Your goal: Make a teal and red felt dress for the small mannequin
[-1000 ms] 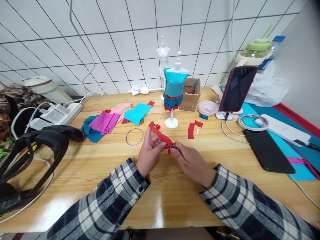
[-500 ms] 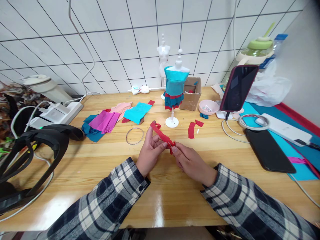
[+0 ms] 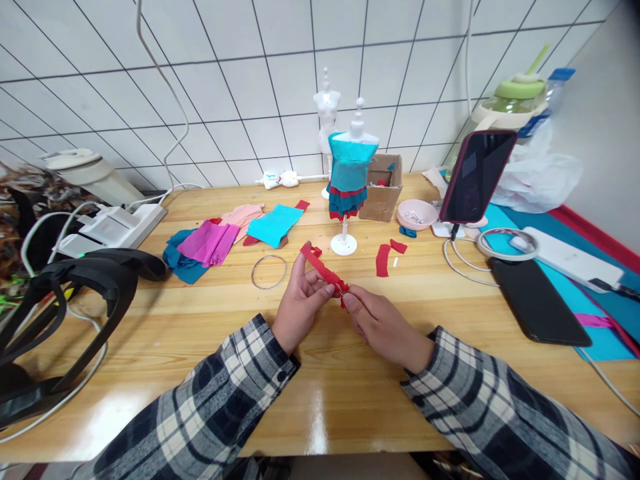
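Observation:
A narrow strip of red fabric point(image 3: 321, 268) is held just above the wooden table point(image 3: 210, 333) between both hands. My left hand point(image 3: 299, 304) pinches the strip along its length, index finger raised behind it. My right hand point(image 3: 382, 325) is closed on the strip's lower end with thumb and forefinger; a thin metal point, perhaps a pin, shows there. Behind them stands a small white mannequin point(image 3: 349, 175) dressed in turquoise and red cloth.
Fabric scraps point(image 3: 225, 235) in pink, magenta and turquoise lie at left, with a metal ring point(image 3: 269, 271). Red scraps point(image 3: 387, 256), a pink bowl point(image 3: 416, 215), a cardboard box point(image 3: 383, 179), a propped phone point(image 3: 475, 176), a dark tablet point(image 3: 536, 301) and black straps point(image 3: 70, 293) surround them.
The hands have barely shifted; my right hand's pinch has moved slightly up the strip's lower end, and the view has risen a little.

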Motion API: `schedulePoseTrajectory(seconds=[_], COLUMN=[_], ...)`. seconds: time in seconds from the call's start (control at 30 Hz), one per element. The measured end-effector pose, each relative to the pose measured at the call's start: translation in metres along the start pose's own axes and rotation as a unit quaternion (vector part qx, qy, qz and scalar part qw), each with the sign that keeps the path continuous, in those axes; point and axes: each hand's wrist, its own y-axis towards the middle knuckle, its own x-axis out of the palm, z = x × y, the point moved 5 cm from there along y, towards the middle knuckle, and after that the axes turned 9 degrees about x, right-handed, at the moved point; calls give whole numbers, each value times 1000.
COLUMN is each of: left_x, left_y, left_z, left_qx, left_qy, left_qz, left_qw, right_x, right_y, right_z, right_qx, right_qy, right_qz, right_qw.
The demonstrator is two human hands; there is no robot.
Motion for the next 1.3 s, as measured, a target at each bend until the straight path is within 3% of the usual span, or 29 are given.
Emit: schedulePoseTrajectory(seconds=[1.0,1.3], left_x=[6,-1], left_y=[-5,-1], left_z=[-2,-1], left_qx=[-26,-1], left_qy=[4,17], left_qz=[-40,-7], left_qw=[999,1000], right_x=[0,1], right_y=[0,-1], right_z=[1,0], right_qx=[9,-3], right_qy=[-14,3], right_qz=[-2,-3], right_qw=[1000,1000])
